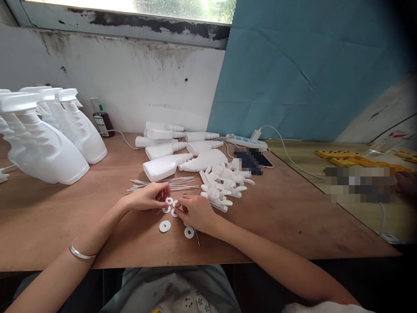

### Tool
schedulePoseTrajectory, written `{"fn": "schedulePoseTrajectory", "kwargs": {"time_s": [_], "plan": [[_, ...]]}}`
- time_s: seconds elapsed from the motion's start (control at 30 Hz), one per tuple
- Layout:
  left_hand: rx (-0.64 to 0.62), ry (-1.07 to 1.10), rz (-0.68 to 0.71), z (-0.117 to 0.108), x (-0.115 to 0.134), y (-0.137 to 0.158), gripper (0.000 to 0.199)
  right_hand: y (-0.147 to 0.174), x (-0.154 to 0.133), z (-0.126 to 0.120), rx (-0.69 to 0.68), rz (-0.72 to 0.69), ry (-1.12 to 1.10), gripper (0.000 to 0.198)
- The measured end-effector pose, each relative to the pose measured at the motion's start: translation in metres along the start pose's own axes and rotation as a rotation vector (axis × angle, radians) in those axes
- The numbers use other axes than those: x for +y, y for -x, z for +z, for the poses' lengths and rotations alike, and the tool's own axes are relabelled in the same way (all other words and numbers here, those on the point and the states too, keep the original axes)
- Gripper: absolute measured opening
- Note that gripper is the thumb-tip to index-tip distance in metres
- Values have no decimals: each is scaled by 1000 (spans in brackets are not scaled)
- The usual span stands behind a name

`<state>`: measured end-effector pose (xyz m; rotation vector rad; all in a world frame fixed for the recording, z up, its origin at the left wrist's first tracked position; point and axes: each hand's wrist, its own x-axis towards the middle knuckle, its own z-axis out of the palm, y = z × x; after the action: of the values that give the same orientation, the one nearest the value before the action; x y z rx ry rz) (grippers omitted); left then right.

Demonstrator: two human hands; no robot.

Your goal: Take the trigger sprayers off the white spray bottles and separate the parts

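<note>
My left hand is curled at the middle of the table, its thumb and finger closed on a flat white ring washer. Another washer lies right beside those fingertips. Just across from it, my right hand pinches at a white washer, partly hidden by its fingers. Loose washers lie nearer the table's front edge, one of them below my right hand. A thin metal pick sticks out from under that hand. Thin white tubes are spread behind both hands.
White spray trigger heads are heaped right of centre. Several white bottles lie behind. Spray bottles with heads stand at left near a dark bottle. A power strip and phone sit at the back; another person's hand shows far right.
</note>
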<state>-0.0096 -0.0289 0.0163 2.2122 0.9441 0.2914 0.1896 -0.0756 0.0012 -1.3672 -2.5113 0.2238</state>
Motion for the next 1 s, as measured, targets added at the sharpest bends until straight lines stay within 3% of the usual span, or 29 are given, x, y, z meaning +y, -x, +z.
{"fn": "schedulePoseTrajectory", "kwargs": {"time_s": [0.13,0.3,0.37,0.67,0.87,1.0], "plan": [[-26,113,33,-7,7,4,27,2,2,-14,9,-12,-44,13],[-367,134,91,0,18,6,30,11,0,-36,-227,-83,40,8],[-412,79,108,4,19,5,29,15,-3,-42,-294,-86,114,9],[-348,-41,48,1,15,5,23,14,-9,-43,-370,-72,248,10],[-278,-4,-36,-10,12,9,11,9,-9,-29,-250,-10,278,16],[-212,-27,-58,-16,9,11,15,4,-4,-21,-195,15,230,15]]}}
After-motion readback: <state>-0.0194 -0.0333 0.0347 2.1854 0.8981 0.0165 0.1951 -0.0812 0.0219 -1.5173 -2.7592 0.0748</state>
